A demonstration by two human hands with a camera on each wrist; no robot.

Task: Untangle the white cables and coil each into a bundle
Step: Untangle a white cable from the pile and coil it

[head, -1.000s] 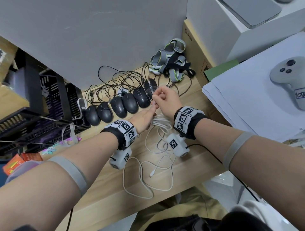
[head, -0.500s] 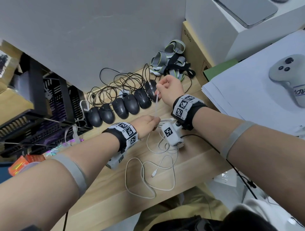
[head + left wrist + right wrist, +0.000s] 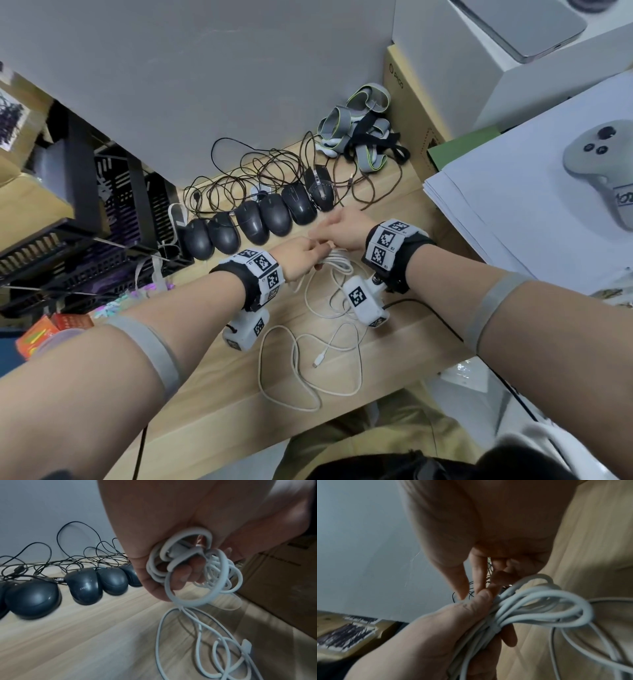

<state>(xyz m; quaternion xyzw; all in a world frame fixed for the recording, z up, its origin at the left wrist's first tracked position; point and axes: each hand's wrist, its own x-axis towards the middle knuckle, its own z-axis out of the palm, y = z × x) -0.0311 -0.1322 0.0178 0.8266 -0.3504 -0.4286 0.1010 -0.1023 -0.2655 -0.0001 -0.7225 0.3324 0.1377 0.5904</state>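
A bundle of white cable (image 3: 185, 566) is held just above the tabletop (image 3: 219, 387), in front of a row of black mice (image 3: 253, 222). Several loops are gathered side by side, and one turn appears to be wrapped across them at the waist, as the right wrist view shows. The loops are gripped by the left hand (image 3: 298, 253), its fingers curled through and round them. The right hand (image 3: 346, 229) is brought up against the same bundle with its thumb and forefinger drawn together; whether a strand is pinched there cannot be told, since the fingertips are hidden or blurred in every view. From the bundle, slack cable (image 3: 308, 370) trails toward the near edge of the tabletop in loose, overlapping curves, with a small plug (image 3: 318, 359) lying among them.

The cable is judged to be light, soft and smooth-jacketed, with some springiness: released loops would likely open out, and a loose pinch could let a strand slide. The best hold is judged to be at the waist of the bundle, where all turns are crossed at once, while the free run is fed close to the bundle, not far down its length. The plug end is better guided than tugged, since it could catch in the overlapping curves. Behind the mice, thin black leads (image 3: 239, 178) lie tangled, well apart from the white cable.
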